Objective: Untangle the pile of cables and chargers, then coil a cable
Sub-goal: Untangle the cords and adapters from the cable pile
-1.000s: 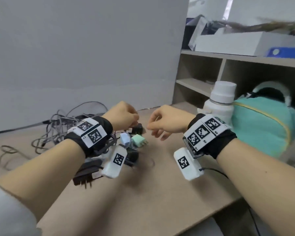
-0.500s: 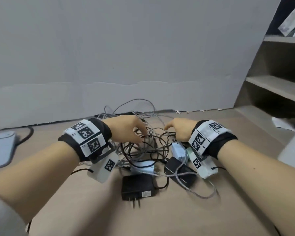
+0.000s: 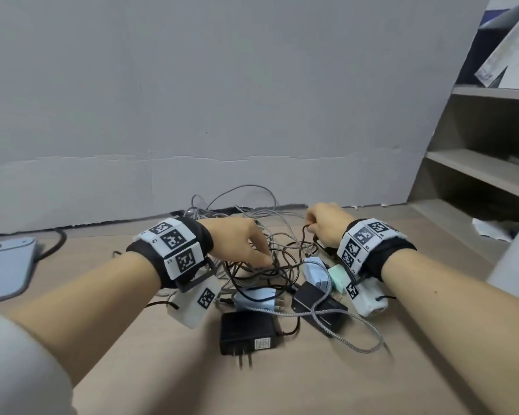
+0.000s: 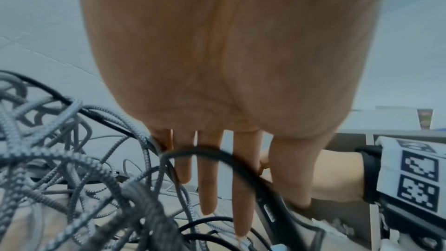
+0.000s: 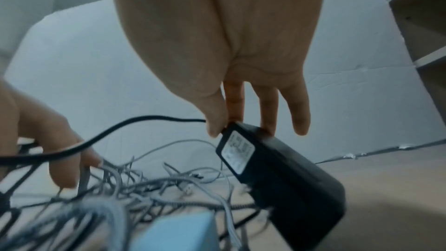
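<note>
The pile of cables (image 3: 261,253) lies on the desk (image 3: 282,384) between my wrists. My right hand (image 3: 324,226) pinches a black adapter (image 5: 277,169) at one end between thumb and fingers; its long axis slopes down and back toward my wrist, its thin cord (image 5: 103,136) running off left. My left hand (image 3: 237,244) is spread, fingers straight, reaching into grey braided loops (image 4: 72,169). Below my grips lie another black charger (image 3: 247,332), prongs toward me, and a blue plug (image 3: 255,298).
</note>
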`<action>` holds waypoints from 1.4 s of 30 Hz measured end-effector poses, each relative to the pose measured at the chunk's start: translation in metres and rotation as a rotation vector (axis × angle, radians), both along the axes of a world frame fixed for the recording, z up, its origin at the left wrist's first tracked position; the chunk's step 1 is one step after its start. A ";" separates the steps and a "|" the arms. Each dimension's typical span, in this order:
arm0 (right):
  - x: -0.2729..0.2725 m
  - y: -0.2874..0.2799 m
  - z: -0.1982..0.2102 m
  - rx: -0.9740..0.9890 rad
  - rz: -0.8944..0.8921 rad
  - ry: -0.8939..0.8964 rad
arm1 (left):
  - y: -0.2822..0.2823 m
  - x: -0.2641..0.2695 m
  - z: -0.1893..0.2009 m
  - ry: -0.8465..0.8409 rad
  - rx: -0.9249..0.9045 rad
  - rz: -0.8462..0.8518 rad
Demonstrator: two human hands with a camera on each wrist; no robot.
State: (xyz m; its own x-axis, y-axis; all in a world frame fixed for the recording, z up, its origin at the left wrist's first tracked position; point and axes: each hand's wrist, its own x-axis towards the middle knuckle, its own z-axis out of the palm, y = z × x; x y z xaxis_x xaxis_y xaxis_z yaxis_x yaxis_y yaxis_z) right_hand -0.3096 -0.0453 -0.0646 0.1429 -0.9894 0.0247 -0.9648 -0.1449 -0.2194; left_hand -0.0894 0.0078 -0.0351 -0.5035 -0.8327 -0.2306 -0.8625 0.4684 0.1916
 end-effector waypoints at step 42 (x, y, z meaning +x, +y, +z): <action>0.035 0.026 0.057 0.273 0.216 -0.463 | -0.030 0.007 0.062 0.974 0.017 0.210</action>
